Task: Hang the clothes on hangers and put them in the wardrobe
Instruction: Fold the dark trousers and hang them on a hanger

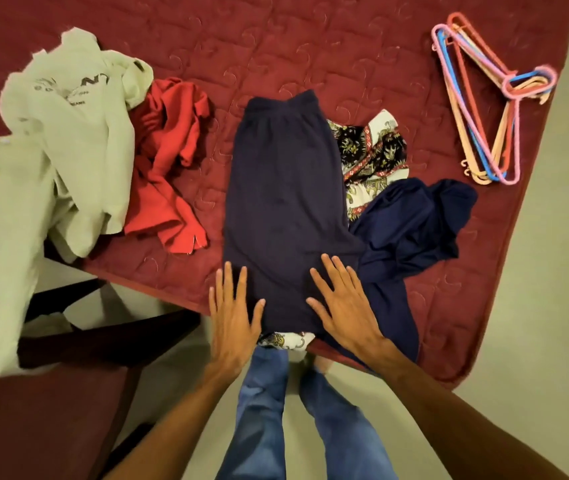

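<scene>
The navy garment lies flat on the bed, over a patterned garment. The left hand rests at its near left edge, the right hand on its near right part. The fingers of both hands are straight and spread apart, gripping nothing. The hangers lie stacked near the bed's far right corner, well apart. A red garment and a pale garment lie to the left.
</scene>
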